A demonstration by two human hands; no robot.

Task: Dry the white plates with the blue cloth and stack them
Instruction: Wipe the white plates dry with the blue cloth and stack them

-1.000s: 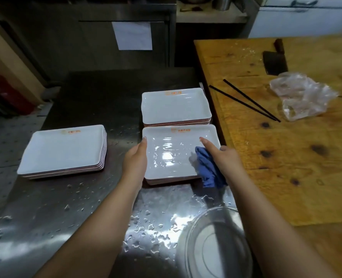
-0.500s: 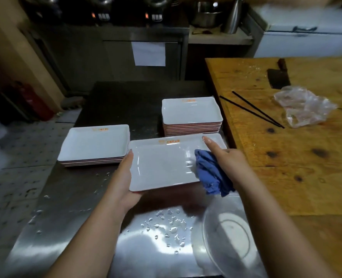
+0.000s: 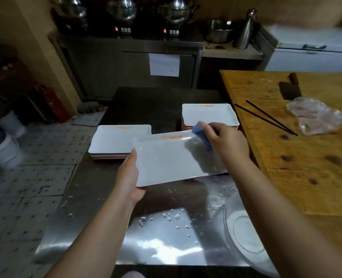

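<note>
Right now my left hand [image 3: 128,176] grips the near-left edge of a white plate [image 3: 170,159], thumb on the rim, holding it tilted above the wet steel worktop [image 3: 106,213]. My right hand [image 3: 225,140] pinches the blue cloth [image 3: 203,137] and presses it on the plate's far-right corner. One stack of white plates [image 3: 116,141] sits on the worktop to the left, another stack [image 3: 209,115] behind the held plate, beside the wooden table [image 3: 298,157] where black chopsticks [image 3: 266,117] lie.
</note>
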